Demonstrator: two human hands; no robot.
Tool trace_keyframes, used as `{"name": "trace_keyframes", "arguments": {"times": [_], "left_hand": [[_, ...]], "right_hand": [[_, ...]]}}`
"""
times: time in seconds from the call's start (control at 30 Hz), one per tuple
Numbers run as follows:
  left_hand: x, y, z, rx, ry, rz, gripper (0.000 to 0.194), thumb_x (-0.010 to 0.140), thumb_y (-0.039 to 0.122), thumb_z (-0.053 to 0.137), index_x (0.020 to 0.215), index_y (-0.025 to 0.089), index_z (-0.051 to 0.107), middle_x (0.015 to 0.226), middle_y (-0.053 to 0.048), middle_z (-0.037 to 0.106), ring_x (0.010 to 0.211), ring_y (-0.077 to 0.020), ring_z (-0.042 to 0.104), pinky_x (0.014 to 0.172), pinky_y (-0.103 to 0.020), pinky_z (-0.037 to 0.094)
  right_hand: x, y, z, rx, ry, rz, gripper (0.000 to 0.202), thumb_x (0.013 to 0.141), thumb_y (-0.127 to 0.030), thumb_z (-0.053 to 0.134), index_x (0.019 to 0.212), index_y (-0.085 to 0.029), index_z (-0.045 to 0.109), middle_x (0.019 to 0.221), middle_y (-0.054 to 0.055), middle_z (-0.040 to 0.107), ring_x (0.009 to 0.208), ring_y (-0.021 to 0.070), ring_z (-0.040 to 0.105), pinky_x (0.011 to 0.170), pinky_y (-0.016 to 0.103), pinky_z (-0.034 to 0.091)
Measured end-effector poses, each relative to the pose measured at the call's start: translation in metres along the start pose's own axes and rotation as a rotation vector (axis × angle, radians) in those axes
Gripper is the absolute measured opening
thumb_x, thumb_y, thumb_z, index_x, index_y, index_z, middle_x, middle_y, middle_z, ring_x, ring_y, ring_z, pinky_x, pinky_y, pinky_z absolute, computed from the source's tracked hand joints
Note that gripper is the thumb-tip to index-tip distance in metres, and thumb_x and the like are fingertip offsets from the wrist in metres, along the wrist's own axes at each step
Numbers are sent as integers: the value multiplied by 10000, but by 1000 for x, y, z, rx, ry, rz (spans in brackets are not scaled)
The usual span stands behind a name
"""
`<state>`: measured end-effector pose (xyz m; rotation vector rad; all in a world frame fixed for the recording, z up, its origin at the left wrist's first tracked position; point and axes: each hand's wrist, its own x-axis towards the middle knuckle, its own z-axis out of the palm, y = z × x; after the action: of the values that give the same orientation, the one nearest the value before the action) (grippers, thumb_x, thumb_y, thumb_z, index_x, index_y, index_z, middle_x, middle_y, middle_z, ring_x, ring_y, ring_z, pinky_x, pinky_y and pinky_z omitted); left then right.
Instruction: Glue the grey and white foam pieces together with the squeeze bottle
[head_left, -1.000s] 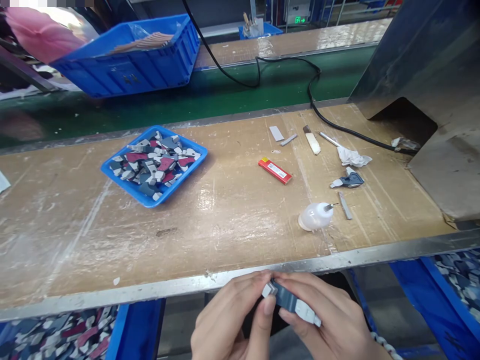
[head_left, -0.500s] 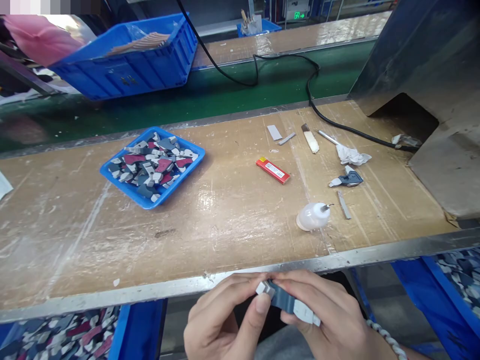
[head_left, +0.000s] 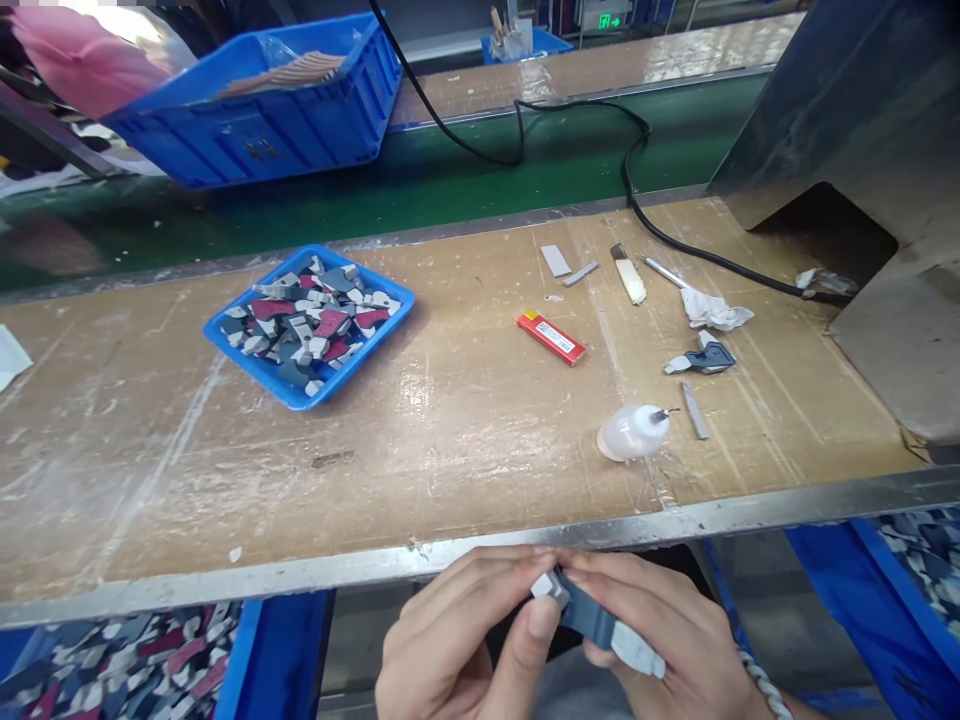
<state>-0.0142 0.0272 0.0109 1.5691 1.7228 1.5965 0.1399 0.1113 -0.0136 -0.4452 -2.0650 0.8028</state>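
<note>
A dark blue-grey piece with light grey ends (head_left: 589, 612) is held between my two hands, just in front of the table's metal edge. My left hand (head_left: 469, 635) pinches its small light end between thumb and fingers. Around the dark middle, near the larger light end, my right hand (head_left: 660, 625) is closed. On the table beyond stand a white squeeze bottle (head_left: 634, 433) with a thin metal tip and a red box (head_left: 551, 338). A similar dark and light piece (head_left: 703, 356) lies to the right.
A blue tray (head_left: 330, 393) of small pieces sits on the table (head_left: 450, 440). Behind are a large blue crate (head_left: 255, 145) and a black cable (head_left: 697, 257). A metal housing (head_left: 885, 330) stands at right. Bins of pieces flank my hands below the edge.
Both hands and the held piece have shifted slightly right in view. The piece's larger light end now shows more and points further down to the right.
</note>
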Motion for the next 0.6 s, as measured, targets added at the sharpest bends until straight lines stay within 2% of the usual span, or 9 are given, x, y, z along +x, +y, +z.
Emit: {"name": "trace_keyframes", "arguments": {"times": [0.2,0.37,0.47,0.6], "left_hand": [[1,-3,-4,2,-38,18,250,877,36,675,1092,156,720,987,-36,769,918,-161,740,775,-227,630],[-7,-6,2,120,84,176,260,825,75,751,1074,148,726,946,-42,771,931,-211,741,796,-316,657],[-13,-7,8,211,138,250,257,829,60,739,1067,156,735,940,-21,771,913,-191,748,804,-302,662],[-18,-4,9,246,125,208,199,855,59,728,1036,140,739,976,-18,768,951,-171,742,827,-271,653]], "right_hand": [[5,-2,5,73,2,36,247,1038,-242,532,1106,-58,682,1018,154,775,1003,157,761,938,159,580],[5,-7,3,97,-29,76,265,1054,-284,506,1087,-78,670,1008,136,766,1006,138,753,959,136,559],[2,-9,2,78,-35,91,222,1047,-233,509,1092,-78,662,1006,133,766,1007,133,751,967,134,554],[-2,-10,4,51,-76,94,188,1016,-163,514,1095,-76,660,1034,137,766,1035,140,744,997,144,538]]}}
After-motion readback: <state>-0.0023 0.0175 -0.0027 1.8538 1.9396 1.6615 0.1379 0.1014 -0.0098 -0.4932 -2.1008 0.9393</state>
